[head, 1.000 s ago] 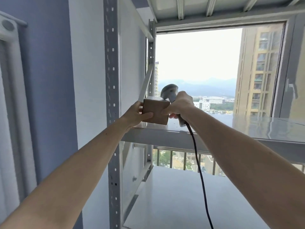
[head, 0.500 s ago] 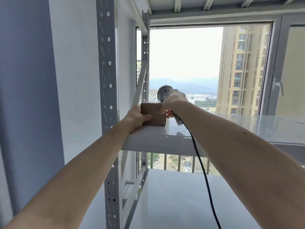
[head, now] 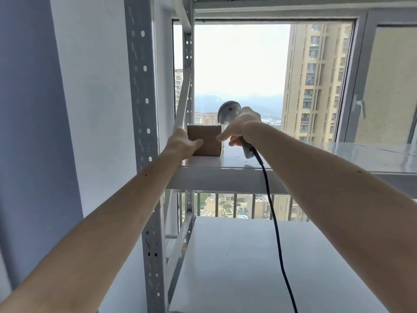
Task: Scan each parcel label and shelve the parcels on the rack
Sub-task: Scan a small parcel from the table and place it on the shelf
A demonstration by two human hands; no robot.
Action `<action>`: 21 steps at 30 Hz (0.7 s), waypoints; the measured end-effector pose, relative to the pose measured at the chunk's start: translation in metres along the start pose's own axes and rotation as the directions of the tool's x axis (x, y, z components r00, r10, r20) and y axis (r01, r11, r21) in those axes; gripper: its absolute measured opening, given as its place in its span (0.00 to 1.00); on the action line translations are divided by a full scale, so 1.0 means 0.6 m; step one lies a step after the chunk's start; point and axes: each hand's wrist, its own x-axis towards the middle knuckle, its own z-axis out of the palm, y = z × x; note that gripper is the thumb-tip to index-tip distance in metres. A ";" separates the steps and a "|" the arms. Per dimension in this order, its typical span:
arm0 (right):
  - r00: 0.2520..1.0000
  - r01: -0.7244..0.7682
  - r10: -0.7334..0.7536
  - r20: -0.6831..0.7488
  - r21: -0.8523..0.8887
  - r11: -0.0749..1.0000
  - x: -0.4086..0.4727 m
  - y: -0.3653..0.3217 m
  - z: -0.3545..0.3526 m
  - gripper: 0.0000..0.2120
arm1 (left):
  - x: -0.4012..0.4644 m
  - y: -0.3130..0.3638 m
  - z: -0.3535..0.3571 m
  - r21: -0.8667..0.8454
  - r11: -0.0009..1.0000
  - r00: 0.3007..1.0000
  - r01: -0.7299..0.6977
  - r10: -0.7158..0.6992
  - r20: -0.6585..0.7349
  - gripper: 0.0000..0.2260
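Note:
A small brown cardboard parcel [head: 205, 141] rests at the left end of the rack's upper shelf [head: 225, 179]. My left hand [head: 180, 145] holds its left side, thumb across the front face. My right hand [head: 242, 128] grips the handle of a grey barcode scanner [head: 228, 112], whose head rises above and behind the parcel. The index finger of that hand touches the parcel's right front edge. A black cable [head: 274, 227] hangs down from the scanner's handle. The label is not visible.
The grey perforated rack upright [head: 144, 136] stands just left of my left arm, with a diagonal brace [head: 182, 102] behind the parcel. A lower white shelf [head: 248, 263] lies below. Behind the rack is a window with a handle [head: 361, 107]. The upper shelf stretches to the right.
The parcel has gone from held above the shelf edge to resting on the shelf, pushed a little further in. Both hands stay on it and the view has shifted right.

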 end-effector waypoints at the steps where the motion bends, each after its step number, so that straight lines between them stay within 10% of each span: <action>1: 1.000 -0.012 0.012 -0.005 0.009 1.000 -0.006 0.004 -0.006 0.20 | -0.013 0.006 0.001 -0.010 1.000 0.999 -0.013 0.013 -0.035 0.26; 8: 0.994 -0.104 0.109 -0.029 0.133 0.986 -0.062 0.054 -0.069 0.21 | -0.088 0.050 0.060 -0.183 0.929 0.909 -0.322 0.250 -0.333 0.16; 21: 0.893 -0.140 0.236 -0.384 0.262 0.955 -0.237 0.279 -0.299 0.27 | -0.263 0.249 0.319 -0.561 0.674 0.865 -0.480 0.471 -0.174 0.08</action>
